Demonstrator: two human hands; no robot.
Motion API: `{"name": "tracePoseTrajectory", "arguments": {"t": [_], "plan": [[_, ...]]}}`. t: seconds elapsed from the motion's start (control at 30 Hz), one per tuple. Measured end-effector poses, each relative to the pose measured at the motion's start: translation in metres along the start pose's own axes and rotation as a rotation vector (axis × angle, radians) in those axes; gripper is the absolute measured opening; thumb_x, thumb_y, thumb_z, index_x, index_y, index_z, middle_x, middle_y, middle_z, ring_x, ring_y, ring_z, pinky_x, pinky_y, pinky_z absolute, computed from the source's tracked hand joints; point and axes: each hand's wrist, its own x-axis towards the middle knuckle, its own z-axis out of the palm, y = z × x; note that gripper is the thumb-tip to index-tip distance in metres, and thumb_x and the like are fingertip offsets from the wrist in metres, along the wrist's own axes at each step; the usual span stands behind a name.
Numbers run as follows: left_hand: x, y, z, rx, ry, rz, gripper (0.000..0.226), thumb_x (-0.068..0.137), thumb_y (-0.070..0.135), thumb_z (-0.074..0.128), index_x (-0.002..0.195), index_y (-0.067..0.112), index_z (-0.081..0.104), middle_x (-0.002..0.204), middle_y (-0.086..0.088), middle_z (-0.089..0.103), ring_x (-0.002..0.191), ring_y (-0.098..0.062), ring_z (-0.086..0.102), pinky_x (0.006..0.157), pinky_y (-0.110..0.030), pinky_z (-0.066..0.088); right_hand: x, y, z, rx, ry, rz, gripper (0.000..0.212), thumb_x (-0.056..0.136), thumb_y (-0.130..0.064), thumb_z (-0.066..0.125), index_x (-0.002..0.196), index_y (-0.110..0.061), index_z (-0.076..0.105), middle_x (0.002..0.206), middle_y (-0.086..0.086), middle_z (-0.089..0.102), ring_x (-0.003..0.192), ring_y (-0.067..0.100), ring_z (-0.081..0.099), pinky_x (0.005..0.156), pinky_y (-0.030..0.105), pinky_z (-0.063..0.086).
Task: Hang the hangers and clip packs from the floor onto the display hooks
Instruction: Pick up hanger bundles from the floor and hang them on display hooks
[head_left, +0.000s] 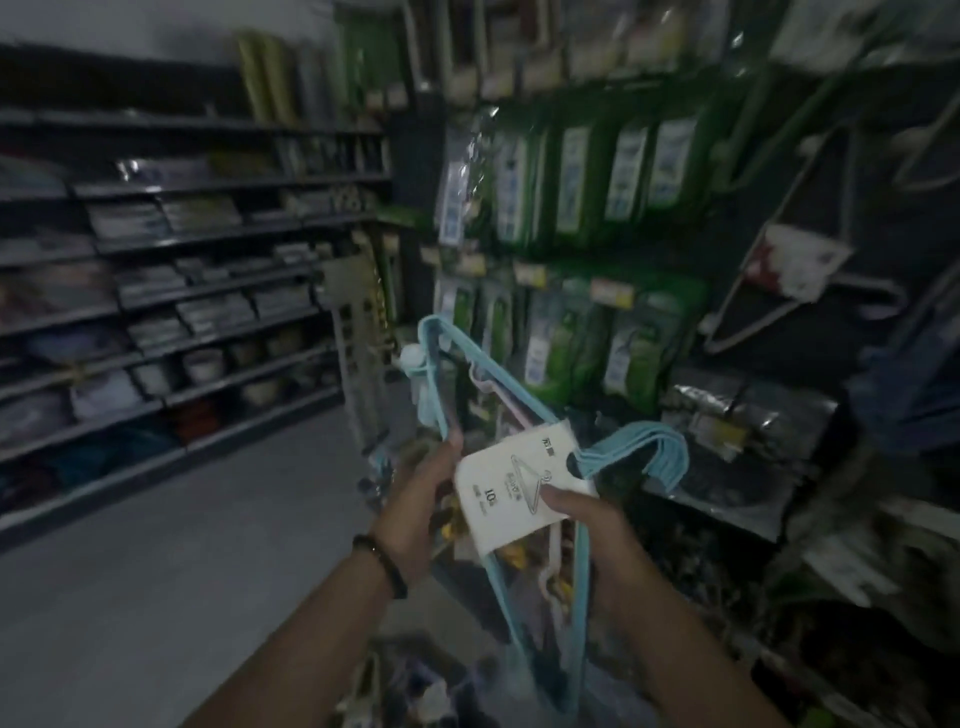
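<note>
- Hanger pack (519, 483): held between both hands, its hook ends (649, 441) pointing right, probably turned to catch a display hook.
- Left hand (421, 499): fingers curled round the pack's blue edge, steadying it.
- Right hand (587, 525): thumb pinching the label (493, 525); fingers hidden behind.
- Green packs (571, 182): hanging beyond the hands; their hooks lost in blur.
- Floor pile (415, 686): below the hands, cut off, contents unreadable.

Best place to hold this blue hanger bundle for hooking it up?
Probably the white card banding the hangers, taken from below as the right hand does. That grip keeps them together and leaves the curved hooks free.
</note>
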Motion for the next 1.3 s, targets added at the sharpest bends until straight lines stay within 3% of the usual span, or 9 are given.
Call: {"name": "tracePoseTrajectory", "arguments": {"t": [0.2, 0.33, 0.43, 0.53, 0.63, 0.77, 0.93, 1.1, 1.3], "plan": [[0.019, 0.069, 0.083, -0.155, -0.095, 0.031, 0.021, 0.093, 0.026, 0.067, 0.088, 0.006, 0.072, 0.084, -0.023, 0.07, 0.06, -0.032, 0.069, 0.055, -0.035, 0.056, -0.041, -0.069, -0.006, -0.209, 0.101, -0.168, 0.057, 0.073, -0.061, 0.083, 0.118, -0.028, 0.079, 0.12, -0.003, 0.078, 0.115, 0.021, 0.072, 0.104, 0.045, 0.052], [0.034, 0.093, 0.133, -0.06, 0.027, 0.273, 0.024, 0.09, 0.005, 0.07, 0.106, 0.007, 0.052, 0.072, -0.015, 0.057, 0.048, -0.023, 0.063, 0.045, -0.031, 0.052, -0.056, -0.121, -0.049, -1.085, 0.316, -0.229, 0.061, 0.094, -0.077, 0.044, 0.103, -0.02, 0.063, 0.093, -0.002, 0.073, 0.087, 0.021, 0.071, 0.077, 0.033, 0.055], [0.036, 0.111, 0.172, 0.009, -0.08, 0.355, 0.045, 0.072, 0.02, 0.082, 0.103, 0.012, 0.051, 0.073, -0.011, 0.058, 0.06, -0.027, 0.063, 0.059, -0.039, 0.052, -0.064, -0.173, -0.076, -1.416, 0.545, -0.391, 0.058, 0.092, -0.072, 0.041, 0.081, -0.017, 0.056, 0.07, -0.005, 0.062, 0.06, 0.013, 0.063, 0.055, 0.031, 0.054], [0.036, 0.125, 0.213, 0.069, -0.172, 0.401, 0.065, 0.048, 0.038, 0.085, 0.1, 0.014, 0.052, 0.066, -0.006, 0.062, 0.057, -0.025, 0.065, 0.059, -0.037, 0.051, -0.068, -0.221, -0.086, -1.534, 0.884, -0.72, 0.041, 0.09, -0.065, 0.044, 0.097, -0.026, 0.054, 0.084, -0.004, 0.062, 0.071, 0.021, 0.065, 0.06, 0.037, 0.058], [0.042, 0.129, 0.255, 0.145, -0.22, 0.458, 0.077, 0.047, 0.046, 0.09, 0.108, 0.018, 0.054, 0.078, -0.005, 0.071, 0.067, -0.024, 0.072, 0.058, -0.034, 0.055, -0.053, -0.255, -0.103, -1.548, 0.829, -0.773, 0.04, 0.098, -0.055, 0.047, 0.119, -0.021, 0.051, 0.104, 0.004, 0.058, 0.095, 0.03, 0.063, 0.072, 0.04, 0.056], [0.059, 0.137, 0.298, 0.211, -0.244, 0.493, 0.081, 0.05, 0.067, 0.09, 0.11, 0.02, 0.063, 0.085, -0.004, 0.076, 0.073, -0.022, 0.076, 0.063, -0.035, 0.058, -0.023, -0.29, -0.145, -1.539, 0.821, -0.662, 0.034, 0.107, -0.049, 0.043, 0.114, -0.019, 0.056, 0.085, 0.002, 0.057, 0.068, 0.023, 0.057, 0.053, 0.034, 0.047], [0.089, 0.16, 0.327, 0.344, -0.246, 0.517, 0.083, 0.068, 0.1, 0.046, 0.088, 0.023, 0.067, 0.08, -0.011, 0.075, 0.078, -0.029, 0.076, 0.059, -0.033, 0.057, -0.003, -0.312, -0.172, -1.583, 0.808, -0.714, 0.024, 0.105, -0.033, 0.048, 0.124, -0.019, 0.053, 0.071, -0.007, 0.048, 0.068, 0.026, 0.061, 0.053, 0.03, 0.041], [0.134, 0.182, 0.332, 0.494, -0.232, 0.758, 0.073, 0.074, 0.099, 0.033, 0.059, 0.028, 0.047, 0.053, 0.001, 0.048, 0.049, -0.017, 0.047, 0.055, -0.029, 0.037, 0.006, -0.332, -0.183, -1.718, 0.885, -0.808, 0.024, 0.107, -0.037, 0.041, 0.129, -0.028, 0.041, 0.094, 0.0, 0.073, 0.073, 0.027, 0.072, 0.064, 0.042, 0.06], [0.212, 0.201, 0.322, 0.68, -0.144, 0.776, 0.053, 0.086, 0.071, 0.065, 0.073, 0.021, 0.053, 0.06, 0.002, 0.052, 0.051, -0.012, 0.049, 0.05, -0.027, 0.037, 0.019, -0.349, -0.195, -1.645, 1.022, -0.77, 0.014, 0.108, -0.04, 0.038, 0.114, -0.028, 0.045, 0.08, -0.006, 0.066, 0.062, 0.015, 0.065, 0.056, 0.037, 0.058]]}}
